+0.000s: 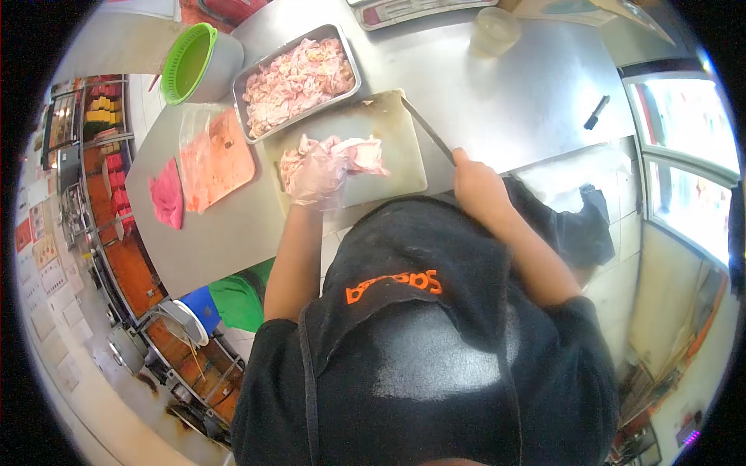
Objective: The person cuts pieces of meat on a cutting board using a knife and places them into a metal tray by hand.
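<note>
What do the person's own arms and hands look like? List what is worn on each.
The left hand wears a thin, clear, crinkled plastic glove. The right hand is bare. Both forearms are uncovered below short black sleeves, and a black apron carries orange lettering.
</note>
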`<state>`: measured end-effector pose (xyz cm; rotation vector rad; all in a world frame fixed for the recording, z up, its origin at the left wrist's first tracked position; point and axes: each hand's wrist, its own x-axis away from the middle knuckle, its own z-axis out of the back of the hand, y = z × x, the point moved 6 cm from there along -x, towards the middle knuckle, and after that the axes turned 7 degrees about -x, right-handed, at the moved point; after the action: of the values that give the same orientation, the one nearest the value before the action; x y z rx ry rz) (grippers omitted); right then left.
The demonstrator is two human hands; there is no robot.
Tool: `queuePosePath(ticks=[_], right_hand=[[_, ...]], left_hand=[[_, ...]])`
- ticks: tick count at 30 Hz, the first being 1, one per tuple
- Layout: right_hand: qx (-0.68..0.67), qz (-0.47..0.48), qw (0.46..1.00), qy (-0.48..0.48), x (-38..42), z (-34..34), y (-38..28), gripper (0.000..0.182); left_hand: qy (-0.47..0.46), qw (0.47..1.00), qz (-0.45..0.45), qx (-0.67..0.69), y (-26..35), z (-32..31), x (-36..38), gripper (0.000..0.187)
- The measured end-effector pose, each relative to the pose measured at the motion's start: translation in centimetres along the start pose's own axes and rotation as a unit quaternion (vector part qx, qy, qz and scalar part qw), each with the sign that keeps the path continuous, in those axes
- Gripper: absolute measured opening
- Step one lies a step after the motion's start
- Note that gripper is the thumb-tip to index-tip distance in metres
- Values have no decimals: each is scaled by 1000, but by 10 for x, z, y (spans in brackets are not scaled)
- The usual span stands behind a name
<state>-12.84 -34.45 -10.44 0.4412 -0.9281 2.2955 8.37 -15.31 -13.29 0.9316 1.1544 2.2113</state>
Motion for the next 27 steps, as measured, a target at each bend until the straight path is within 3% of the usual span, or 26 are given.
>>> queuePosePath(ticks=[1,2,4,5,7,9,11,12,14,17,21,27], right_hand=[[5,-1,1000,12,0,2,0,21],[5,-1,1000,13,-1,1,1,21],[-52,40,996,59,-3,1,-1,17],[-52,40,996,59,-5,0,-2,17],[-9,73,997,-14,-9,-12,-14,18],[3,90,995,-41,-10,-25,-21,18],[15,106,992,-67,-10,-30,-23,19],[8,78,995,-61,-11,-27,-21,19],[2,52,997,-57,-13,-24,-19,20],[24,55,998,-34,-13,-18,-17,20],[26,55,998,-22,-12,-21,-19,19],[28,56,998,-20,-9,-19,-20,17]], left_hand=[[-43,971,37,232,1,-14,-2,17],[-44,971,35,232,5,-22,-4,17],[-21,979,89,181,10,-33,-7,42],[-21,979,89,181,-5,-38,-15,42],[-29,989,139,27,-66,-53,-34,52],[-8,979,147,-144,-51,-46,-30,62],[-56,951,249,-176,14,-39,-4,63],[-57,951,249,-176,2,-41,-5,63],[27,923,174,-342,-22,-30,-10,56],[9,923,214,-319,-30,-23,-5,50],[24,926,193,-323,-33,-18,4,46],[148,925,63,-345,-4,10,13,39]])
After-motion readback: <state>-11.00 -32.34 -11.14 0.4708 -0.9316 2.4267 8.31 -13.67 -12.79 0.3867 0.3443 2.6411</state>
